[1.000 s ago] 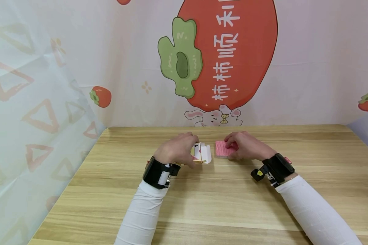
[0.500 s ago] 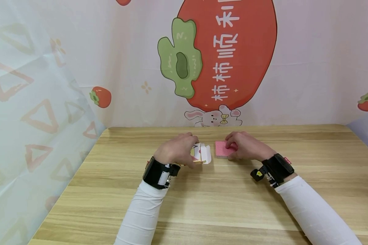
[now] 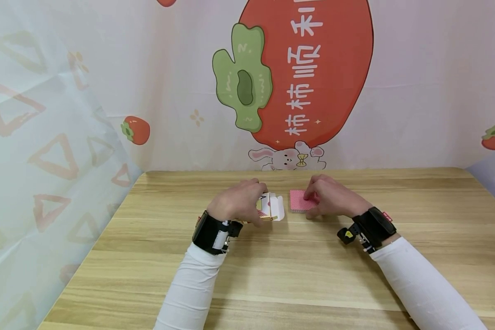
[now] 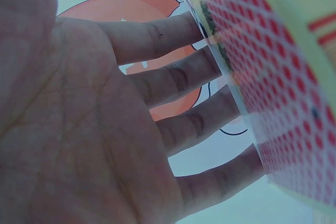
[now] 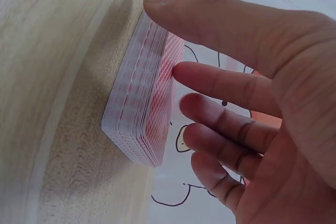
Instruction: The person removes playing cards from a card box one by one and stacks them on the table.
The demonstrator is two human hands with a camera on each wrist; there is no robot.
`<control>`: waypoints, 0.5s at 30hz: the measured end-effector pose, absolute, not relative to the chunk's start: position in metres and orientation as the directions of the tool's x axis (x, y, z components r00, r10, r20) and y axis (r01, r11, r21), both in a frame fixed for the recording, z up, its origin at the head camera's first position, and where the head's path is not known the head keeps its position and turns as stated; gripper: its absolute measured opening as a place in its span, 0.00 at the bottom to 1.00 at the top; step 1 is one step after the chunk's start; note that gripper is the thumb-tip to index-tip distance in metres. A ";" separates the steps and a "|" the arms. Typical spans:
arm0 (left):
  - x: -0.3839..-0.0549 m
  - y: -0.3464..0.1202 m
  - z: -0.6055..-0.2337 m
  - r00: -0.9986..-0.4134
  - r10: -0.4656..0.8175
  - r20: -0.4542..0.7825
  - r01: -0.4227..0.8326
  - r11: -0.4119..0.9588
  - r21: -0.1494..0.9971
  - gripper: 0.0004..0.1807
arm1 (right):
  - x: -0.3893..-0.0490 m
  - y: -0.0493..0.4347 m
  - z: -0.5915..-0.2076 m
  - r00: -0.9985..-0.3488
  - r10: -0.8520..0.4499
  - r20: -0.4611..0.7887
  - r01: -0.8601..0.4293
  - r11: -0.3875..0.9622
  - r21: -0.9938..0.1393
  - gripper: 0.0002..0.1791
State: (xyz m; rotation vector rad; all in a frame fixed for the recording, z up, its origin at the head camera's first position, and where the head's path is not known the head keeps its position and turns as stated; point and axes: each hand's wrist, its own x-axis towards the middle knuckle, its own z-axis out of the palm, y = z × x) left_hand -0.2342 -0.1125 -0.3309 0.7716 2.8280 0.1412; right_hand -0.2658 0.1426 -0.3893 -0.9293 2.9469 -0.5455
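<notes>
My left hand (image 3: pixel 238 201) holds an opened playing card box (image 3: pixel 277 208) at the middle of the table. The box's white flap points right, and an ace design shows beside the fingers. In the left wrist view, the fingertips lie against the box (image 4: pixel 262 72), with its red-and-white pattern; the thumb's contact is hidden. Just right of the box lies a deck of playing cards (image 3: pixel 297 200), red patterned backs up. My right hand (image 3: pixel 334 197) has its thumb at the deck's long side and its forefinger on top (image 5: pixel 167 85). The other fingers are bent, off the cards.
The wooden table (image 3: pixel 297 275) reaches back to a printed cloth (image 3: pixel 412 105) with a large persimmon and a rabbit. Each wrist wears a black strap with a small camera (image 3: pixel 346 235).
My right hand's knuckles have risen slightly and its fingers have shifted a little on the deck. The left hand, the box and the deck have stayed in place.
</notes>
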 end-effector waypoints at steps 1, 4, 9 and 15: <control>-0.234 -0.113 -0.331 -0.841 0.513 -0.172 0.493 0.858 0.145 0.35 | -0.266 0.143 -0.389 -0.824 -0.559 0.095 -0.556 0.763 -0.329 0.23; -0.234 -0.113 -0.331 -0.840 0.514 -0.171 0.494 0.857 0.147 0.35 | -0.266 0.143 -0.389 -0.826 -0.559 0.080 -0.550 0.765 -0.334 0.24; -0.234 -0.112 -0.331 -0.841 0.513 -0.173 0.493 0.857 0.148 0.34 | -0.265 0.143 -0.388 -0.823 -0.563 0.066 -0.552 0.770 -0.320 0.25; -0.234 -0.112 -0.331 -0.844 0.506 -0.177 0.485 0.861 0.153 0.35 | -0.264 0.144 -0.385 -0.825 -0.560 0.074 -0.551 0.768 -0.326 0.18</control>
